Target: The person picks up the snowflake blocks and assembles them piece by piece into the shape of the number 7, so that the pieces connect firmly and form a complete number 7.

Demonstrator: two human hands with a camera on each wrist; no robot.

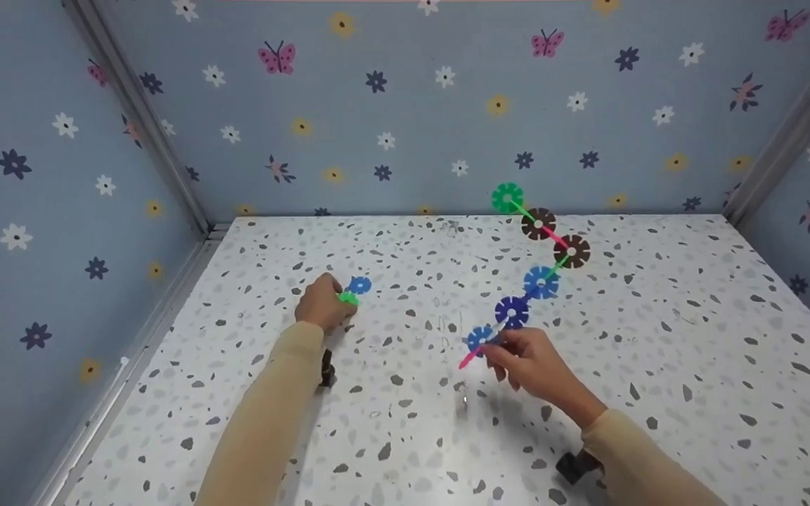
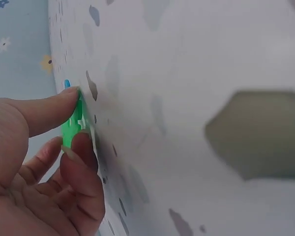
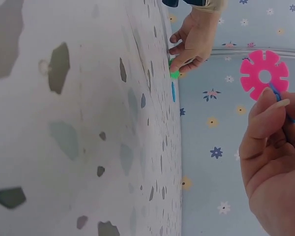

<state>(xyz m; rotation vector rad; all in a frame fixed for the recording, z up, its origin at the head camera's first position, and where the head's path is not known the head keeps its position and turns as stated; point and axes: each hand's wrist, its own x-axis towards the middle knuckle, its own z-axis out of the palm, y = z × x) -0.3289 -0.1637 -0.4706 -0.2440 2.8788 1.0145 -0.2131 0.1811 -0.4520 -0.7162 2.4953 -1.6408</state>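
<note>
My left hand (image 1: 322, 302) pinches a green notched disc (image 1: 347, 299) between thumb and fingers, low over the table. In the left wrist view that green disc (image 2: 71, 130) is seen partly edge-on. Just beyond it a light-blue notched disc (image 1: 361, 284) lies on the table. My right hand (image 1: 528, 355) grips the near end of a zigzag chain of interlocked discs, pinching a blue disc (image 1: 479, 340). A pink disc (image 3: 264, 74) is slotted onto that blue one. Farther along the chain come a dark-blue disc (image 1: 511, 312), brown discs (image 1: 571, 251) and a green disc (image 1: 507, 198).
The white speckled table (image 1: 405, 436) meets a blue flowered back wall (image 1: 419, 105), with similar panels and metal posts (image 1: 145, 119) at both sides. A dark strap piece (image 1: 577, 465) is at my right wrist, another (image 1: 327, 368) at my left.
</note>
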